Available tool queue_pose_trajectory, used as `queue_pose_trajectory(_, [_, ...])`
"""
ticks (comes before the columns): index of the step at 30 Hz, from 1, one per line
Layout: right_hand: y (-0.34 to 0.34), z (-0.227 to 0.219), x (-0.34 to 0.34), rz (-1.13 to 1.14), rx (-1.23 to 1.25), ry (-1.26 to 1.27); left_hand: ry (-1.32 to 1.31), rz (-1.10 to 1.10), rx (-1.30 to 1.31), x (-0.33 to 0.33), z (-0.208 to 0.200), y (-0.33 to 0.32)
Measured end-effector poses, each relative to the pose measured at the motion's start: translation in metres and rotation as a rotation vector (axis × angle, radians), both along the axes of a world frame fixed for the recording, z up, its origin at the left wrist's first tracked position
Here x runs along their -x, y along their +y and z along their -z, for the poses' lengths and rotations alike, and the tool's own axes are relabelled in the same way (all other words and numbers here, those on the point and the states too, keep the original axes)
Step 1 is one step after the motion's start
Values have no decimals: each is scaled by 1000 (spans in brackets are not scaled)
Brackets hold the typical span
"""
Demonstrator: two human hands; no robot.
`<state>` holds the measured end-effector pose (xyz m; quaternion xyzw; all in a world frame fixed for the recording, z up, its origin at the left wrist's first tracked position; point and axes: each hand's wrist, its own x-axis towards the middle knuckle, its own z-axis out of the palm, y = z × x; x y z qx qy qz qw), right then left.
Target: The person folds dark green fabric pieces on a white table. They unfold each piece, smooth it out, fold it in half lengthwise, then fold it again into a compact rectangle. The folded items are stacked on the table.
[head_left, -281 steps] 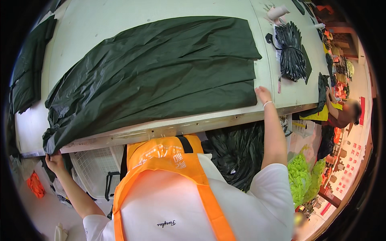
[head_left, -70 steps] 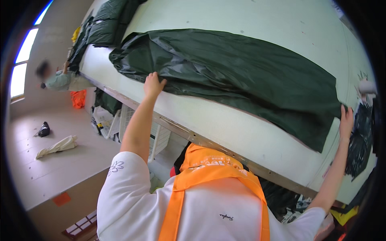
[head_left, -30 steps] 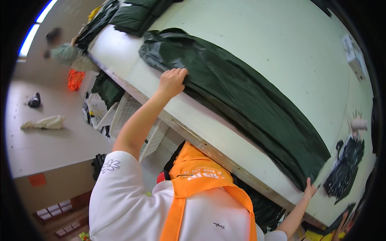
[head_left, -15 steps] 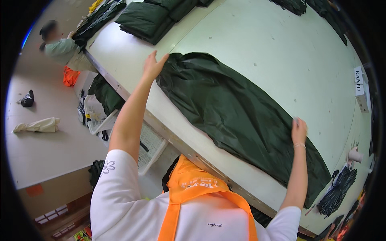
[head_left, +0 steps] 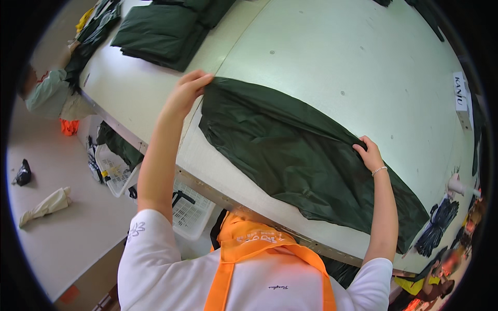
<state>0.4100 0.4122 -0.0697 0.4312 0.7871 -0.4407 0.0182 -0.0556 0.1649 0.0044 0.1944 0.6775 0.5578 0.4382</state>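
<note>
A long piece of thin, slightly shiny dark green fabric [head_left: 290, 160] lies across the pale worktable, wrinkled through its middle. At its far left corner my left hand [head_left: 190, 93] is closed, pinching the edge between thumb and fingers. My right hand [head_left: 370, 156], with a beaded bracelet at the wrist, grips the far edge toward the right end, its fingertips curled on the cloth. Between the hands that edge runs fairly straight. The right forearm covers part of the fabric's right end.
Folded dark green bundles [head_left: 161, 33] sit at the table's far left. A white box [head_left: 460, 98] and a bunch of dark strips [head_left: 438, 225] lie at right. White baskets [head_left: 192, 212] stand below the table's near edge. A co-worker [head_left: 49, 96] is at the left.
My left hand has gone from spread fingers to a pinch on the corner. My right hand has shifted left and away from me onto the far edge, which is now straighter.
</note>
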Motion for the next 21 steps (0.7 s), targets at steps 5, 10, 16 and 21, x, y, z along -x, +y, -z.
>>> queue_pose_trajectory(5, [-6, 5, -10, 25, -99, -26, -48, 173, -303, 0, 17, -29])
queue_pose_trajectory(10, [-55, -25, 24, 30, -926, 71, -264, 231, 143, 7, 54, -18])
queue_pose_trajectory(16, [-214, -62, 12, -311, -514, 195, -525, 142, 127, -2, 52, -8])
queue_pose_trajectory(21, [-252, -40, -28, -297, -469, -77, -487, 176, -90, 3, 24, 2])
